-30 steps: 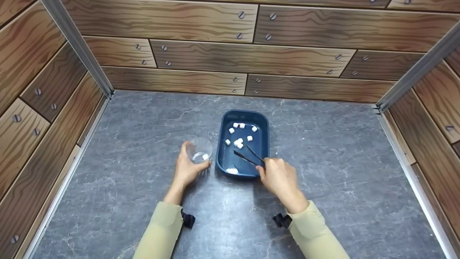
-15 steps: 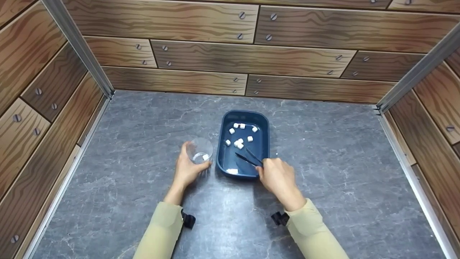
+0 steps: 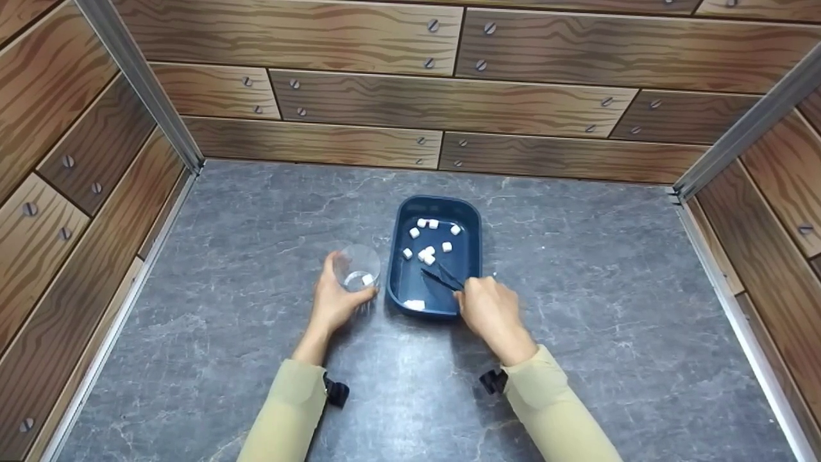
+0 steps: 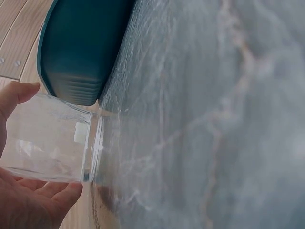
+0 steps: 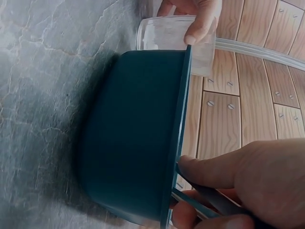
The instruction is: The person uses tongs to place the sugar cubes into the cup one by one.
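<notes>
My left hand (image 3: 338, 296) grips a clear cup (image 3: 356, 262) that stands on the grey surface, thumb on one side and fingers on the other. A single white cube (image 4: 81, 132) lies at the bottom of the cup. Just right of it is a dark blue tub (image 3: 475, 224) with several small white cubes (image 3: 447, 247) scattered on its floor. My right hand (image 3: 492, 312) holds black tongs (image 3: 440, 278) over the tub's near right rim. Their tips are apart, just short of a cluster of cubes, with nothing between them. In the right wrist view the tub wall hides the tips.
Wood-patterned walls (image 3: 359, 102) with metal corner strips (image 3: 142, 90) close off the back and both sides. Grey marbled tabletop (image 3: 616, 289) spreads around the tub and cup.
My right hand has shifted slightly left and forward, and the tong tips have drawn closer together. The left hand and the cup have stayed in place.
</notes>
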### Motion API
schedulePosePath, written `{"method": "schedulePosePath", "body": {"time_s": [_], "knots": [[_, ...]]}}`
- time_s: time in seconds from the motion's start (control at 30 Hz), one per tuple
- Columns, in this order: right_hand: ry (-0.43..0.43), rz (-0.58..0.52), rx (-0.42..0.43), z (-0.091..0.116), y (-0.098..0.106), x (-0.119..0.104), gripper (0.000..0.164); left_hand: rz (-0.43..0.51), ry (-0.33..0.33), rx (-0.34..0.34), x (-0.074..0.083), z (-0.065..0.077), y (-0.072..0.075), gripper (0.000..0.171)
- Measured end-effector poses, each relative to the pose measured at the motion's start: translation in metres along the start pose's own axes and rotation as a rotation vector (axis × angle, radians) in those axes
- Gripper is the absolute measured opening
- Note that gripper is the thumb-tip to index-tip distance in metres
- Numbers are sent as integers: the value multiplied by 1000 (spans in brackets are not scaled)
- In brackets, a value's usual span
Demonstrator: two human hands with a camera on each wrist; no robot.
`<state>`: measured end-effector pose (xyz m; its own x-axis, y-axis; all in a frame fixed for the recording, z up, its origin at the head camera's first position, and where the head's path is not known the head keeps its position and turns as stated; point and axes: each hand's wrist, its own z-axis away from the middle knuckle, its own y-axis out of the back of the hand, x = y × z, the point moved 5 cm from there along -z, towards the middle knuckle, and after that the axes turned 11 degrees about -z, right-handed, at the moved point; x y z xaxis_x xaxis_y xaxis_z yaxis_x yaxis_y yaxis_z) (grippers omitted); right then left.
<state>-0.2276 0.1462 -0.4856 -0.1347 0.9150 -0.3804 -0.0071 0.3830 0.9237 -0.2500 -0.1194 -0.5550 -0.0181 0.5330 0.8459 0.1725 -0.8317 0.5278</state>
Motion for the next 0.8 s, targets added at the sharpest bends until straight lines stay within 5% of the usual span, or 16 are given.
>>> {"method": "schedulePosePath", "body": {"time_s": [0.8], "knots": [[12, 25, 60, -11, -4, 3, 23, -16, 0, 2, -2, 0, 0, 102]]}}
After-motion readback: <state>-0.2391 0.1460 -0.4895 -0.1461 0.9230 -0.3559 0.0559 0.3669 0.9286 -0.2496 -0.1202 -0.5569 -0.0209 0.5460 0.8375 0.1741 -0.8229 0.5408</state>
